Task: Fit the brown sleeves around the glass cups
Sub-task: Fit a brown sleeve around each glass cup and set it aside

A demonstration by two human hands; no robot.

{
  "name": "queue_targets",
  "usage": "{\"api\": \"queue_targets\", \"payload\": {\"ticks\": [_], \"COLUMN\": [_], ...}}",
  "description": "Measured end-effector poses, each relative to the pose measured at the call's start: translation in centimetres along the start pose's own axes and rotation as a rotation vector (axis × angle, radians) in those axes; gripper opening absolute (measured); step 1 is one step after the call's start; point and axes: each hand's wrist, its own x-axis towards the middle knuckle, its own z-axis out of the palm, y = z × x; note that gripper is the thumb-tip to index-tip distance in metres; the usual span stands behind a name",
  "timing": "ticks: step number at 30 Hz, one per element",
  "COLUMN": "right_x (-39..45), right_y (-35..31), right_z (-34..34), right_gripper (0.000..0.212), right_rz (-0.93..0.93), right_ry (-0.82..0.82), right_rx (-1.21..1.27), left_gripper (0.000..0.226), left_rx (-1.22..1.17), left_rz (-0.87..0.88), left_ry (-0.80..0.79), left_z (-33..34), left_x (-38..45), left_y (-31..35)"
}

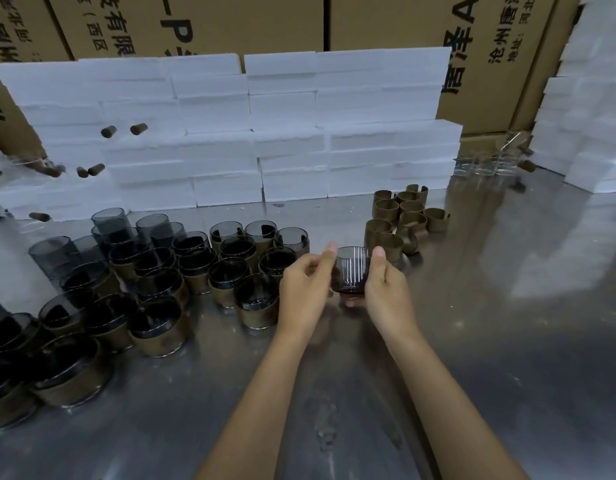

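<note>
A smoky grey glass cup (351, 271) is held just above the metal table, between my left hand (304, 289) and my right hand (386, 289). Both hands grip its sides with thumbs up at the rim, and no sleeve shows around it. A cluster of several loose brown sleeves (403, 220) lies just behind my right hand. To the left stand several cups with brown sleeves around them (230, 271), and behind those several bare smoky cups (112, 226), some stacked.
A wall of white foam boxes (265, 133) runs along the back of the steel table (507, 306), with more foam stacked at the right (593, 116). Cardboard cartons (386, 22) stand behind. Clear glassware (486, 164) sits at the back right. Small brown corks (138, 128) lie on the foam.
</note>
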Motion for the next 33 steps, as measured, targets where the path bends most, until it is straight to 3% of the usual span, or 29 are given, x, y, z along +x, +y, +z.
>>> {"api": "queue_targets", "payload": {"ticks": [7, 11, 14, 16, 19, 28, 33], "right_x": [-0.5, -0.4, -0.2, -0.2, -0.2, 0.3, 0.1], "right_y": [-0.2, -0.6, -0.5, -0.6, -0.5, 0.2, -0.2], "right_z": [-0.2, -0.2, -0.7, -1.0, -0.8, -0.3, -0.7], "right_gripper": [0.020, 0.044, 0.059, 0.066, 0.067, 0.041, 0.033], "right_rz": [-0.042, 0.134, 0.136, 0.123, 0.070, 0.038, 0.069], "right_ry": [0.016, -0.106, -0.270, -0.313, -0.249, -0.085, -0.073], "right_rx": [-0.059, 0.078, 0.160, 0.182, 0.164, 0.114, 0.168], "left_gripper": [0.053, 0.070, 0.082, 0.078, 0.069, 0.011, 0.034], "left_rx": [-0.087, -0.279, -0.404, -0.411, -0.355, -0.186, -0.313], "left_rz": [-0.155, -0.242, -0.258, -0.237, -0.224, -0.066, -0.175], "left_ry": [-0.155, -0.246, -0.259, -0.290, -0.265, -0.024, -0.051], "left_z": [-0.1, -0.3, -0.2, -0.1, 0.0, -0.1, -0.3], "left_x": [-0.8, -0.8, -0.7, -0.7, -0.8, 0.0, -0.1], "left_y": [-0.2, 0.1, 0.1, 0.2, 0.3, -0.8, -0.1]}}
